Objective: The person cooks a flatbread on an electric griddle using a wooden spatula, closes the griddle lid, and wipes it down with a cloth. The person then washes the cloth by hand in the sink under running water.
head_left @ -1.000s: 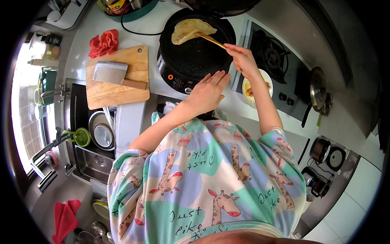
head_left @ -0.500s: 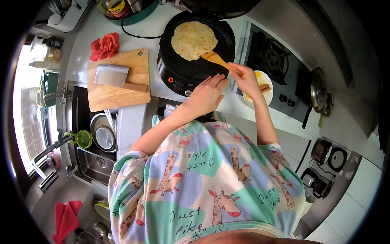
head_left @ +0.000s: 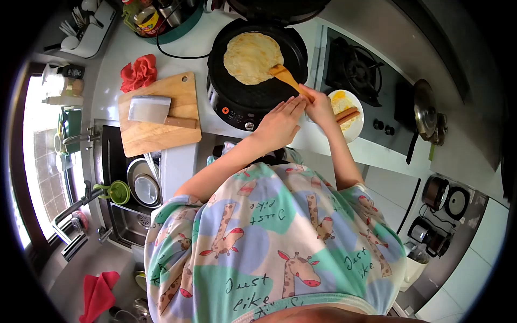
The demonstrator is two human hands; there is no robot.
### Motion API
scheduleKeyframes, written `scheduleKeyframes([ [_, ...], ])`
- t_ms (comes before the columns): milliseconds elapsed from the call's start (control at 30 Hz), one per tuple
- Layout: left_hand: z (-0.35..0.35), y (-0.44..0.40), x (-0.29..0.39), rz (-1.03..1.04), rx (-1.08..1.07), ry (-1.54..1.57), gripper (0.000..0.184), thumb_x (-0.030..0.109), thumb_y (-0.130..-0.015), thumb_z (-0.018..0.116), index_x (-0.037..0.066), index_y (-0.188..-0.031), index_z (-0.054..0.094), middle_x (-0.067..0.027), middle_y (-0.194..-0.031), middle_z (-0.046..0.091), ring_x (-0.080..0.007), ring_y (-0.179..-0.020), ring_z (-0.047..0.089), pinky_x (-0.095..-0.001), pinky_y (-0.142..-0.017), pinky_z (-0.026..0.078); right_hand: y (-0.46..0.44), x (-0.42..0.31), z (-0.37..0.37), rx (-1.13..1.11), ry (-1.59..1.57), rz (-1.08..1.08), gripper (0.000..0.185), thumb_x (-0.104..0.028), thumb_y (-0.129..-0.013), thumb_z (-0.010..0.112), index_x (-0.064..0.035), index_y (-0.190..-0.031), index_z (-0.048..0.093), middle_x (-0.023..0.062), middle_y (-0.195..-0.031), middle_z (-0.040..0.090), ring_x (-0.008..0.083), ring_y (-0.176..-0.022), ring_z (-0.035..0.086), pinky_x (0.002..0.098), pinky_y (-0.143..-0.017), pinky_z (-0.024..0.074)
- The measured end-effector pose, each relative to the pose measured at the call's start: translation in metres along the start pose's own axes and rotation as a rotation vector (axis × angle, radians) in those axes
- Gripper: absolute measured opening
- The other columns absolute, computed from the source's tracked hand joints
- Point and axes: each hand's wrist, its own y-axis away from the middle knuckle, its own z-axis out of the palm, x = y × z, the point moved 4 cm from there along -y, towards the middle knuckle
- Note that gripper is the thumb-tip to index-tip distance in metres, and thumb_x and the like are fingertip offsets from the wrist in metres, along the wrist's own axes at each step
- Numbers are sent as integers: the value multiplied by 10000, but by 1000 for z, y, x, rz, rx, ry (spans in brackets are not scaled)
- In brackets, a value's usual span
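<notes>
A round, lightly browned flatbread (head_left: 252, 58) lies on the black plate of an electric griddle (head_left: 225, 86). My right hand (head_left: 320, 110) is closed round the handle of a wooden spatula (head_left: 286, 77), whose blade meets the flatbread's lower right edge. My left hand (head_left: 277, 125) is stretched out over the griddle's front right edge, its fingertips beside my right hand. Whether those fingertips touch the spatula handle I cannot tell. Close to my right hand stands a white plate (head_left: 357, 125) with sausages (head_left: 346, 115) and egg on it.
On the left, a cleaver (head_left: 149, 110) rests on a wooden cutting board (head_left: 177, 141), with a red cloth (head_left: 139, 72) behind. A sink (head_left: 127, 223) holding bowls is below. A gas hob (head_left: 388, 107) stands right of the griddle, whose raised lid (head_left: 280, 9) is at the back.
The flatbread has shifted slightly on the griddle plate, and the spatula blade now sits at its lower right edge. My right hand has moved slightly; the camera view has tilted a little.
</notes>
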Motion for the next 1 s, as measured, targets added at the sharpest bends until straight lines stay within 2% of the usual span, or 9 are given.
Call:
scheduleKeyframes([
  [67, -3, 2, -1, -19, -22, 22, 690, 74, -793, 680, -50, -1411, 400, -244, -1424, 460, -370, -1331, 456, -430, -1120, 376, 15, -7, 0, 1, 37, 28, 313, -110, -874, 654, -95, -1185, 687, 209, -819, 683, 347, -739, 685, 359, -665, 535],
  [167, -6, 7, -1, -42, -15, 33, 682, 69, -793, 675, -52, -1407, 402, -249, -1423, 458, -375, -1328, 456, -428, -1118, 377, 30, -33, -2, -61, 67, 52, 349, -33, -886, 607, -71, -1228, 667, 188, -886, 709, 212, -717, 692, 290, -693, 517],
  [200, -10, 9, 0, -39, -6, 26, 681, 64, -792, 672, -53, -1406, 401, -253, -1422, 455, -379, -1324, 457, -428, -1117, 379, 30, -38, -2, -95, 54, 97, 378, -36, -879, 600, -83, -1250, 655, 186, -891, 709, 227, -728, 704, 297, -692, 522],
  [300, -21, 13, 6, -41, 18, 17, 681, 50, -789, 666, -55, -1407, 398, -264, -1421, 448, -393, -1314, 462, -428, -1113, 384, 26, -48, 7, -88, -78, -25, 329, -74, -854, 616, -75, -1177, 682, 200, -817, 683, 337, -716, 684, 363, -655, 547],
  [467, -22, 20, 0, -66, 26, 6, 689, 30, -781, 661, -56, -1408, 391, -281, -1418, 438, -410, -1289, 481, -428, -1081, 417, 18, -38, 28, -161, -2, -144, 393, -42, -817, 625, -85, -1206, 667, 193, -879, 694, 331, -749, 692, 365, -662, 552],
  [567, -15, 26, -6, -150, -73, 41, 684, 38, -776, 674, -56, -1395, 396, -276, -1420, 437, -410, -1268, 500, -426, -1051, 444, 15, -43, 28, -155, 9, -183, 413, -29, -802, 627, -85, -1210, 664, 189, -914, 701, 334, -771, 693, 375, -675, 554],
  [700, -26, 27, -7, -174, 0, 45, 675, 55, -766, 695, -55, -1368, 412, -268, -1412, 445, -410, -1246, 518, -421, -1032, 460, 9, -57, 31, -136, -73, -273, 422, -20, -790, 628, -79, -1206, 666, 191, -929, 704, 344, -802, 693, 378, -703, 556],
  [867, -19, 34, -21, -171, -30, -5, 681, 67, -757, 712, -47, -1359, 414, -262, -1395, 455, -406, -1248, 515, -420, -1033, 458, 3, -53, 47, -215, -28, -248, 438, -3, -786, 621, -71, -1217, 658, 192, -941, 704, 345, -817, 694, 377, -717, 554],
  [1000, -27, 31, -18, -153, 33, -29, 684, 59, -757, 709, -41, -1362, 407, -265, -1392, 451, -405, -1246, 513, -419, -1040, 450, -2, -64, 44, -196, -70, -285, 429, -7, -782, 625, -68, -1205, 664, 190, -928, 703, 349, -811, 691, 379, -712, 553],
])
